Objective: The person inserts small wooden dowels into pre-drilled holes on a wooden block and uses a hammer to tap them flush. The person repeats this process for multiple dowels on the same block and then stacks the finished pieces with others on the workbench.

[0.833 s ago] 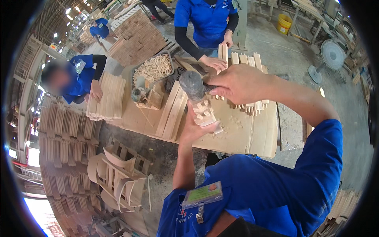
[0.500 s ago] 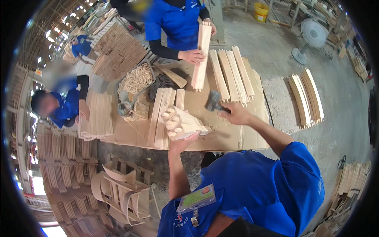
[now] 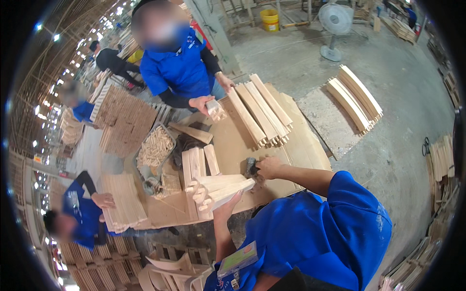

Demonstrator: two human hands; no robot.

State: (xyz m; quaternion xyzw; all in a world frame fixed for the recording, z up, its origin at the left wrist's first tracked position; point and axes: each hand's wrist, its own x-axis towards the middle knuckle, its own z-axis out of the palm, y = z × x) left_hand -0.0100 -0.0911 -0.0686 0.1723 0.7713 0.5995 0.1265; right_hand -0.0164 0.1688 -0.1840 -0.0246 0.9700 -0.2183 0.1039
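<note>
My left hand (image 3: 228,205) is closed around a bundle of pale wooden slats (image 3: 221,188), tilted over the near edge of the table. Rounded tenons show at the slats' left ends. My right hand (image 3: 270,168) grips a hammer with a dark, blocky head (image 3: 251,167); its handle is mostly hidden in my fist. The hammer head is low over the cardboard-covered tabletop (image 3: 228,145), close to the right end of the bundle. Beside my left hand, more wooden slats (image 3: 193,169) lie on the table.
Across the table, a co-worker holds a wooden piece (image 3: 213,109) beside a row of slats (image 3: 259,114). A bin of dowels (image 3: 154,148) stands left of centre. Another co-worker touches a slat stack (image 3: 121,201). Curved slats (image 3: 354,99) lie on a board at right; a fan (image 3: 335,24) stands beyond.
My right hand has brought the hammer down close to the tabletop, nearer the bundle. The co-worker opposite has swung the wooden piece from upright to pointing toward me. My view has shifted.
</note>
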